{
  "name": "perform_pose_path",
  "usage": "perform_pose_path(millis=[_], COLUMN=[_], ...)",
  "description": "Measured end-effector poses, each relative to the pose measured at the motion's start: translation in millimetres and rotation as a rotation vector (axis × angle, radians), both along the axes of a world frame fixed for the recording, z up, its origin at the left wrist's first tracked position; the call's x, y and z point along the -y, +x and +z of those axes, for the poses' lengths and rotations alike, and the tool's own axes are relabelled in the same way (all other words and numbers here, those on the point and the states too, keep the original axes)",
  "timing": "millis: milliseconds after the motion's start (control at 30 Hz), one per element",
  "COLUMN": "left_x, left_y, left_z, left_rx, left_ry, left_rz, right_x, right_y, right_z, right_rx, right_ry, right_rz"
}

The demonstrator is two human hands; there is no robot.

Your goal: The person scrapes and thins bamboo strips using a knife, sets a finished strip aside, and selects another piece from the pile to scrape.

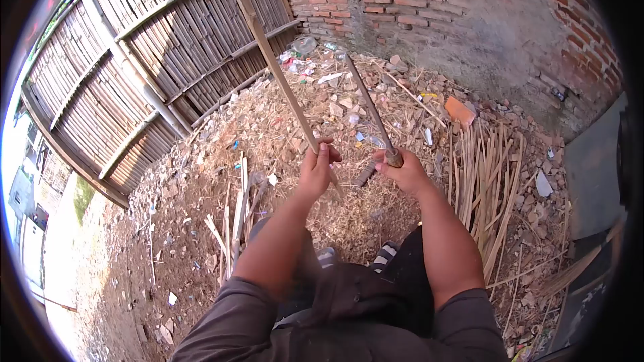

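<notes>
Two-handed over rubble-strewn ground (181,241), before a brick wall (469,33) and a bamboo fence (151,47), works beside a sheaf of thin slats (484,184) lying on the right. Holds a long pale strip (274,64) aslant toward the fence, low along its length, between the thumb and curled fingers of the left hand (315,169). Grips a shorter, dark rod-like tool (366,99) by its near end in the closed right hand (406,171), pointing it forward, apart from the strip.
</notes>
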State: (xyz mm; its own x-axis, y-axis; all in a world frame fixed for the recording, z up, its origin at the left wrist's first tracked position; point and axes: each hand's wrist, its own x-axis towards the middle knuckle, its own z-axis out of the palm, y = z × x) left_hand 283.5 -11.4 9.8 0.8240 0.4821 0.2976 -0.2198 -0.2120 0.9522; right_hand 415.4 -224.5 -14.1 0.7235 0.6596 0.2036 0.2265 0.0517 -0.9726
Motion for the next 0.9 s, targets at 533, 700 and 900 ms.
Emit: perform_pose_path(millis=[533,700,900], left_x=[-37.1,-19.7,-2.6], left_y=[-172.9,-247.9,-308.6], left_z=[59.5,17.5,7.7], left_rx=[-0.587,-0.800,-1.073], left_ry=[0.625,0.600,0.514], left_rz=[0.338,0.314,0.261], right_x=[-3.4,-32.8,-54.9], right_y=[-36.5,-73.3,-90.9], right_z=[29.6,14.7,-2.1], right_rx=[0.421,0.615,0.693], right_ry=[-0.320,-0.480,-0.628], right_rz=[0.045,0.289,0.375])
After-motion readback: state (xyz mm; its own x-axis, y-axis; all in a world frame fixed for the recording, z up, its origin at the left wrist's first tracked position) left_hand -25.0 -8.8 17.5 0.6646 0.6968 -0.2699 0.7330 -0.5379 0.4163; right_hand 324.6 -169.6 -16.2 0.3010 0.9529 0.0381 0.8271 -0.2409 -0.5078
